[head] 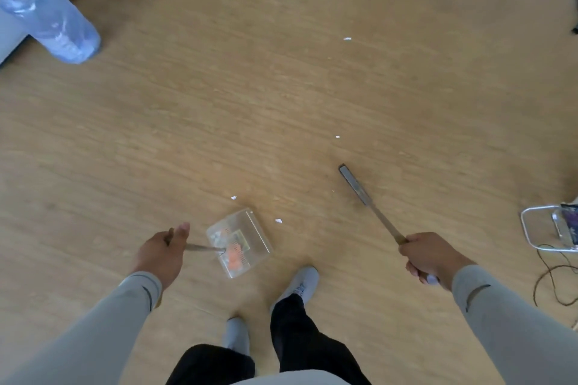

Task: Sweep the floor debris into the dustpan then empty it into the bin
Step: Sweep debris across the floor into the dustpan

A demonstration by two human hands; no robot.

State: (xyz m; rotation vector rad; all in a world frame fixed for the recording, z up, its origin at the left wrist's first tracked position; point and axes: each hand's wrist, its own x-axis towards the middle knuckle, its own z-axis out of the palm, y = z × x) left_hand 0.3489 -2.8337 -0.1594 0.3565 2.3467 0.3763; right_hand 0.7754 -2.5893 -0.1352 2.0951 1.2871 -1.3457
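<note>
On the wooden floor (281, 97), the left hand (161, 255) was closed round the handle of the clear dustpan (239, 242), which sat near the floor's lower middle with some litter already inside. White scraps (278, 221) lay just beside its open lip and further out. The right hand (427, 256) gripped the broom (355, 184). For best results, the lip should have stayed flat on the floor while short strokes drew the scraps leftward into it.

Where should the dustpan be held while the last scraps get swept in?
By the far end of its long thin handle, from behind, as the left hand does now. The dustpan has its open lip facing away towards the white scraps, so that side must stay free.
</note>
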